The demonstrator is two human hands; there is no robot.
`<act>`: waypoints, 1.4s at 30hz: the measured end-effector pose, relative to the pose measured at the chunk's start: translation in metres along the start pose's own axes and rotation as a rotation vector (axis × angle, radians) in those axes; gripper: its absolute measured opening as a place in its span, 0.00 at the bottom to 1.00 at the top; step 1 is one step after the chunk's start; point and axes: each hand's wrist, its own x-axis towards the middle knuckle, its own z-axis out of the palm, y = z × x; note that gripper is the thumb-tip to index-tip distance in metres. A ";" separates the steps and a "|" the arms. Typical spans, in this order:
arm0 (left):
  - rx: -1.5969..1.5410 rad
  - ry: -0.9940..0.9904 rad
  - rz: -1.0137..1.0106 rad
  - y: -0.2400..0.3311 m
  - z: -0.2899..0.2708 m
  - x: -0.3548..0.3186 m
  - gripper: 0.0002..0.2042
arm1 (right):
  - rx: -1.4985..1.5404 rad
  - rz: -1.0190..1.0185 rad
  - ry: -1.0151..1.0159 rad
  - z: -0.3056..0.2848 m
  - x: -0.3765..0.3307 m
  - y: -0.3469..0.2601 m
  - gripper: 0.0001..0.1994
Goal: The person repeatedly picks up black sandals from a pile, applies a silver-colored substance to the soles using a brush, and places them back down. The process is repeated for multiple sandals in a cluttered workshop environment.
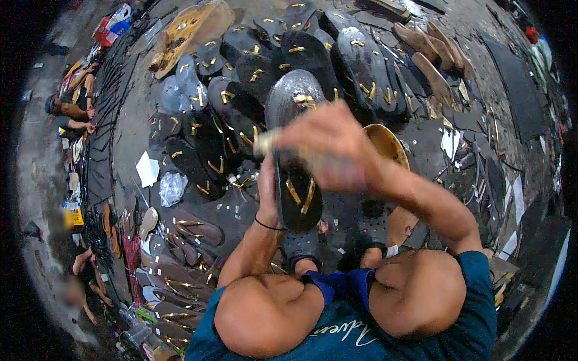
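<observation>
A long black sandal sole is held up in front of me, its toe end pointing away. Gold strap ends are folded flat on its surface, and the toe part has a wet shine. My left hand grips the sole from its left side, with the fingers hidden beneath it. Across the middle of the sole is my right hand, smeared by motion. Its fingers are closed around something with a pale, blurred end, too smeared to name. Just right of that hand sits a bowl with a yellowish inside, partly hidden by my forearm.
Many black soles with gold strap ends lie beyond my hands. Shoe lasts rest at the far right. Finished-looking sandals are piled at the near left. A crumpled plastic bag and scraps lie about. Two people sit along the left.
</observation>
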 end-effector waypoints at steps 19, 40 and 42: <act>0.316 -0.201 0.711 0.158 -0.063 0.055 0.16 | 0.212 0.546 -0.241 0.031 -0.086 -0.053 0.10; 1.379 1.662 0.556 0.138 -0.409 -0.048 0.28 | -0.270 0.892 0.227 -0.025 -0.177 0.029 0.13; 0.660 1.383 0.544 0.134 -0.402 -0.041 0.25 | -0.267 1.068 0.136 -0.043 -0.175 0.013 0.14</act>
